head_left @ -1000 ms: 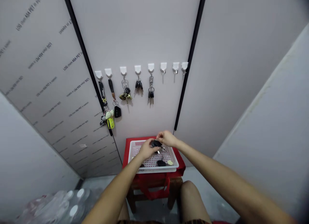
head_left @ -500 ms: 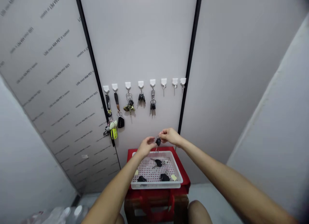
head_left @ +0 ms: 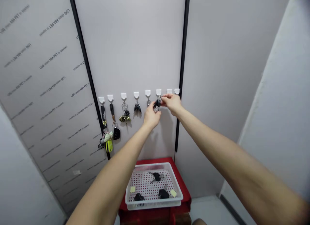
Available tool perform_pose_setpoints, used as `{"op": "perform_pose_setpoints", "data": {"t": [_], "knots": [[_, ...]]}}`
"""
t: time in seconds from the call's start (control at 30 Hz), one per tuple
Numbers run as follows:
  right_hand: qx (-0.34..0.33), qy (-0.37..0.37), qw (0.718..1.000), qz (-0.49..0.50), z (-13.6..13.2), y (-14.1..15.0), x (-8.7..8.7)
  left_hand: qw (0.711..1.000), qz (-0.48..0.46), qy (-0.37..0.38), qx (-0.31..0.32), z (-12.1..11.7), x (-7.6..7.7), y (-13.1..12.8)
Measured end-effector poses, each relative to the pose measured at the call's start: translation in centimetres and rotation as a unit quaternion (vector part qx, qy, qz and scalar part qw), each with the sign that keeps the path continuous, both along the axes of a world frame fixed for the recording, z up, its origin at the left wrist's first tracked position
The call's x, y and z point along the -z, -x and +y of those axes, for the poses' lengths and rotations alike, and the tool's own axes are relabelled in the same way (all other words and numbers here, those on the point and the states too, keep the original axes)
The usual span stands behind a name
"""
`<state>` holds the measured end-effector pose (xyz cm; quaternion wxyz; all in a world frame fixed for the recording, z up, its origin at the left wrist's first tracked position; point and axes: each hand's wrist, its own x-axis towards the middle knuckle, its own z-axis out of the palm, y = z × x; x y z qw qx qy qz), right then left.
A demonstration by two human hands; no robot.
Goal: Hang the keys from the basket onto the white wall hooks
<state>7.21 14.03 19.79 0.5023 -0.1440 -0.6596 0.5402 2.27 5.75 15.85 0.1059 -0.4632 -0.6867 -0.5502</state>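
A bunch of black-headed keys is up at the wall, just under the sixth white hook from the left. My right hand pinches it near its ring, close to the hook. Whether the ring is on the hook I cannot tell. From the left, my left hand grips the same keys between thumb and fingers. Behind my left hand, the keys on the fifth hook are mostly hidden. My right hand partly covers the seventh hook.
More keys hang to the left: a set with black heads, a brass bunch, a black car key and a yellow-green fob. Below, a white perforated basket with several black keys rests on a red cover.
Both hands have risen with the keys from just above the basket to the sixth hook. My left hand has closed onto the keys. The view has shifted slightly.
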Motion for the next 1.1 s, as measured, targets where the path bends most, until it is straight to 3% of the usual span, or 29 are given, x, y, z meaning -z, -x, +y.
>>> {"op": "perform_pose_setpoints", "data": {"t": [0.1, 0.2, 0.37, 0.43, 0.53, 0.63, 0.73, 0.8, 0.83, 0.9, 1.0, 1.1], "knots": [[0.026, 0.013, 1.0, 0.004, 0.4, 0.8, -1.0, 0.999, 0.037, 0.021, -0.018, 0.2, -1.3, 0.3], [0.04, 0.032, 0.999, -0.013, 0.7, 1.3, -1.1, 0.997, 0.06, 0.043, -0.029, 0.3, -1.6, 0.7], [0.06, 0.01, 0.997, -0.048, 1.4, 1.6, 0.2, 0.995, 0.044, 0.081, -0.028, -0.1, 0.1, 1.2], [0.095, -0.025, 0.994, -0.042, 1.8, 1.3, 1.6, 0.996, 0.021, 0.081, -0.011, -0.7, 2.1, 1.4], [0.13, -0.097, 0.984, -0.077, 1.8, 0.2, 5.7, 0.994, -0.04, 0.103, 0.014, -2.3, 6.9, 1.8], [0.038, -0.164, 0.953, -0.25, 0.4, -1.3, 12.0, 0.977, -0.115, 0.178, 0.022, -4.5, 12.9, 1.8], [-0.104, -0.271, 0.849, -0.442, -1.8, -2.7, 18.5, 0.951, -0.136, 0.277, 0.017, -6.5, 18.4, 1.6], [-0.109, -0.348, 0.765, -0.53, -3.0, -3.3, 21.9, 0.936, -0.133, 0.326, 0.012, -7.4, 21.0, 1.2], [-0.093, -0.373, 0.734, -0.56, -3.4, -3.4, 23.1, 0.93, -0.131, 0.343, 0.012, -7.7, 21.9, 0.9], [-0.058, -0.394, 0.702, -0.591, -4.1, -3.4, 24.8, 0.922, -0.126, 0.365, 0.017, -8.0, 23.2, 0.4], [-0.053, -0.387, 0.701, -0.597, -4.4, -3.2, 25.8, 0.916, -0.114, 0.383, 0.029, -7.9, 24.1, -0.3], [-0.066, -0.374, 0.711, -0.592, -4.3, -3.0, 25.8, 0.931, -0.089, 0.353, 0.026, -7.6, 24.1, -0.8]]}}
